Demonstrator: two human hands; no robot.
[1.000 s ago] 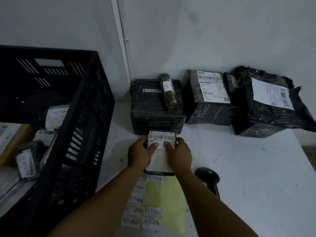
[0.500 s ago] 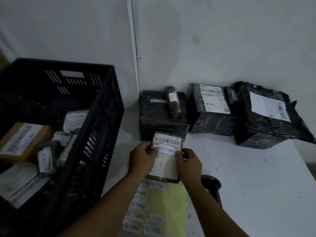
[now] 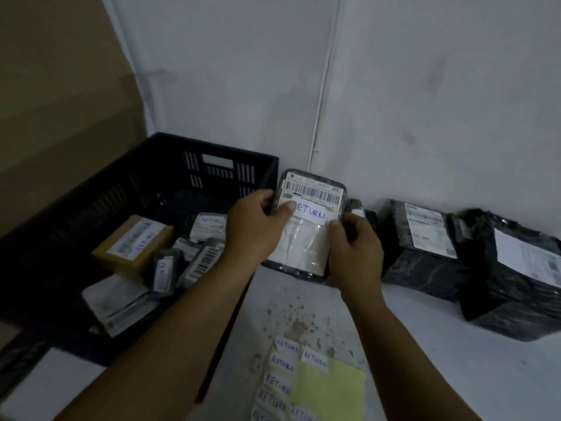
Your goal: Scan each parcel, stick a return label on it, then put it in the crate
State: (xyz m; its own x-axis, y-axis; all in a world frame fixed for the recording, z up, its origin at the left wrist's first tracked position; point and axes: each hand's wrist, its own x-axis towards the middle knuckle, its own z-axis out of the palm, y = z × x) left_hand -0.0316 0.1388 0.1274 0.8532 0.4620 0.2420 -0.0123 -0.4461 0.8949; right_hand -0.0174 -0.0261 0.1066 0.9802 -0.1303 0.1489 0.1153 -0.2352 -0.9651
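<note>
We hold the parcel [image 3: 306, 226] off the bench [image 3: 455, 360] with both hands, tilted so its labelled face looks up at us. Our left hand [image 3: 255, 229] is clamped on its left edge, thumb pressed on the start of the white return label [image 3: 312, 211] that sits just under the barcode strip. Our right hand [image 3: 355, 253] grips the lower right edge, fingers curled behind it.

The parcel hangs above the crate's right wall, at its far right corner, partly over the bench. The crate [image 3: 230, 165] stands to our left, open at the top, its far wall slotted. Inside lie a brown box [image 3: 130, 247] and several wrapped parcels, crowded toward the middle and near side; the far part of the floor is dark, and we cannot tell what lies there.

To the right, against the wall, sit two black parcels [image 3: 422, 253] [image 3: 516, 275], close beside each other, each with a white shipping sheet on top. Another dark one [image 3: 355, 208] shows only as a sliver behind our right hand.

Near us on the bench lies the yellow backing sheet [image 3: 331, 393] with spare labels [image 3: 279, 378] along its left side, running out of the bottom edge. Between the sheet and the black parcels the bench is bare, with a patch of stains [image 3: 297, 323] just beyond the sheet.
</note>
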